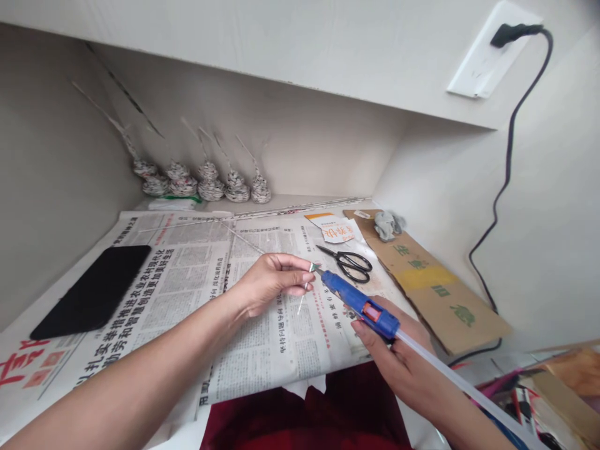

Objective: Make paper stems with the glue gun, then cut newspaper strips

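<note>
Quantities, by kind. Glue gun (356,297): 1. Glue stick (469,389): 1. Hanging thin strip (301,304): 1. Scissors (337,255): 1 pair. Woven gourd shapes (210,189): 5. Black pad (91,290): 1. Cardboard piece (424,290): 1. Crumpled grey item (387,226): 1. Socket plate (485,62): 1. Plug (505,35): 1. Black cord (509,150): 1. Long thin rods (300,207): several; exact count not discernible. Newspaper (262,275): sheet count not discernible.

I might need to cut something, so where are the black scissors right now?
In the head view, the black scissors lie on the newspaper right of centre, just beyond the blue glue gun and left of the cardboard.
</note>
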`<state>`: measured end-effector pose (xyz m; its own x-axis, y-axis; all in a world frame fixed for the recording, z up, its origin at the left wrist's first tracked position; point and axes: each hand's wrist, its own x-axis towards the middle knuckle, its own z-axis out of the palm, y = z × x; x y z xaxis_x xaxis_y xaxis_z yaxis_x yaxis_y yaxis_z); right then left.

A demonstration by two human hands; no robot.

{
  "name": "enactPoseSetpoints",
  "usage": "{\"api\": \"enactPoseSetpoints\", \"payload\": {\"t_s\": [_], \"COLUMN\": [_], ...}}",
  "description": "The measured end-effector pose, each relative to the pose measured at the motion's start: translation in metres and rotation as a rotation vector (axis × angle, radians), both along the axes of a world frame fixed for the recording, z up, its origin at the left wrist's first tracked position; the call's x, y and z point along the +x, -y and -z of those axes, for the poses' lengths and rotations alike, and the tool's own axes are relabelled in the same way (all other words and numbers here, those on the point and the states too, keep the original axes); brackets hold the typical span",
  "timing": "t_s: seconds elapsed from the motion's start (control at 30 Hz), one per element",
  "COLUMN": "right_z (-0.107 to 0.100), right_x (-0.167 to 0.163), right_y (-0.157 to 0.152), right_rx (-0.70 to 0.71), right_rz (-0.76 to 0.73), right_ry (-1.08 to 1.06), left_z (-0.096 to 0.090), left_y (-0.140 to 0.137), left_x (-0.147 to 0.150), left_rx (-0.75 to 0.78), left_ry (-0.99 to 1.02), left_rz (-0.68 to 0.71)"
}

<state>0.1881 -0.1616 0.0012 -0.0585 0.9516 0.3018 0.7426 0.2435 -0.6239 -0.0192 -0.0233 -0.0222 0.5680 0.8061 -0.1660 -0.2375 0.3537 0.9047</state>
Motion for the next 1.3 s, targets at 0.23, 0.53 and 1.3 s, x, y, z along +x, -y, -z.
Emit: {"api": "enactPoseSetpoints", "payload": {"t_s": [0.23,0.53,1.3], "right_z": [0.0032,0.0019,-0.0011], "right_x": [0.0017,0.0047,0.002], "right_y": [-0.0006,-0.0006,-0.001], "right_rx": [0.028,0.012,-0.018], "right_rz": [-0.02,-0.007,-0.011], "right_ry": [0.008,-0.014,-0.014], "left_z": [-0.0023,-0.0047,-0.0025], "left_y": [0.0014,0.002,0.0023], "left_x": [0.0001,-0.0005,-0.0022], "left_rx": [0.004,-0.001,0.009], "left_ry": [-0.01,-0.019,-0.006], "left_rz": [0.008,0.003,0.03]}}
